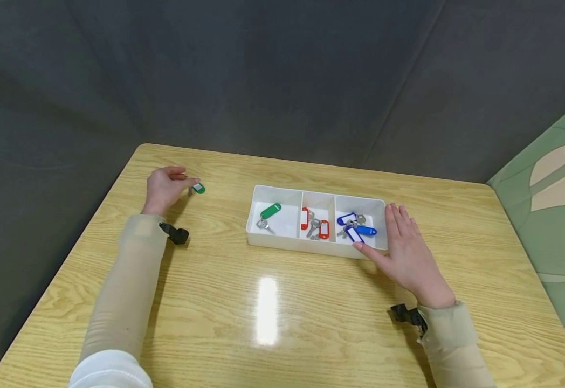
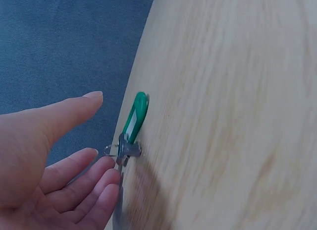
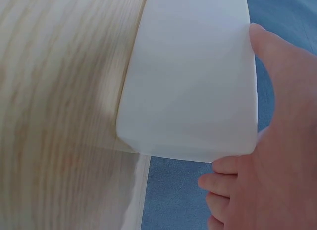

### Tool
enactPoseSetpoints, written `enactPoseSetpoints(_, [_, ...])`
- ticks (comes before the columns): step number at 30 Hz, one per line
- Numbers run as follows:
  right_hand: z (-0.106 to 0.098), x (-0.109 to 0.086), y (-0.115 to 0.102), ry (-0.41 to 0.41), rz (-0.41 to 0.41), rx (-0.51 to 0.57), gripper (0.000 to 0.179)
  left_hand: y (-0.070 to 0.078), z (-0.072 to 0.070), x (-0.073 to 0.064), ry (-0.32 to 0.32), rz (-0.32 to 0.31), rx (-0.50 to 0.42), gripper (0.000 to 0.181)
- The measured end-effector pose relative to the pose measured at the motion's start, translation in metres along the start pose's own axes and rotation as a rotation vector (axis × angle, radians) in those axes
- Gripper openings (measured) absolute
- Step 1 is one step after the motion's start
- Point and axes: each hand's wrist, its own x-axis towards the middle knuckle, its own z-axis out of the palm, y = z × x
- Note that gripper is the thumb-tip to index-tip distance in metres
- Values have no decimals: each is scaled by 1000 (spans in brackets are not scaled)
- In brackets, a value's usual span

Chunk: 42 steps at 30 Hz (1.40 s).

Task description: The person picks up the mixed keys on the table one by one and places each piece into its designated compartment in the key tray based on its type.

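Note:
Near the table's far left corner, a key with a green tag (image 1: pixel 198 188) lies by my left hand (image 1: pixel 163 187). In the left wrist view the thumb stands apart from the fingers, whose tips are right at the metal ring (image 2: pixel 110 150) of the green-tagged key. My right hand (image 1: pixel 411 256) rests on the right end of a white divided tray (image 1: pixel 292 245), fingers straight along the end and thumb at the front rim. In the tray, a green-tagged key (image 1: pixel 270 210) is in the left compartment, red-tagged keys (image 1: pixel 324 229) in the middle, and blue-tagged keys (image 1: pixel 366 230) in the right.
The wood-grain table (image 1: pixel 205 302) carries the tray right of its middle. Behind it hangs a dark grey padded wall (image 1: pixel 282 81). A green and beige patterned surface (image 1: pixel 559 226) borders the right side. Black wrist mounts (image 1: pixel 174 234) sit on both sleeves.

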Motion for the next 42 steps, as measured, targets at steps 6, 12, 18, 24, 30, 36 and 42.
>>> enactPoseSetpoints(6, [0,1,1,0,0,2,109,0,4,2,-6,-8,21,56])
enactPoseSetpoints(12, [-1,1,0,-2,0,5,109,3,6,1,-2,-13,85,48])
enactPoseSetpoints(18, [-1,0,0,2,-2,14,109,6,7,-1,-34,-3,136,46])
enactPoseSetpoints(24, [-1,1,0,0,-2,16,109,7,5,-4,-59,-16,165,45])
enactPoseSetpoints(30, [-1,2,1,-2,-5,15,109,9,2,-6,-89,-19,218,41])
enactPoseSetpoints(36, [-2,2,1,2,-11,16,108,8,1,-4,-119,-23,222,40])
enactPoseSetpoints(42, [-3,1,0,17,-28,19,107,5,-1,-3,-128,-41,184,38])
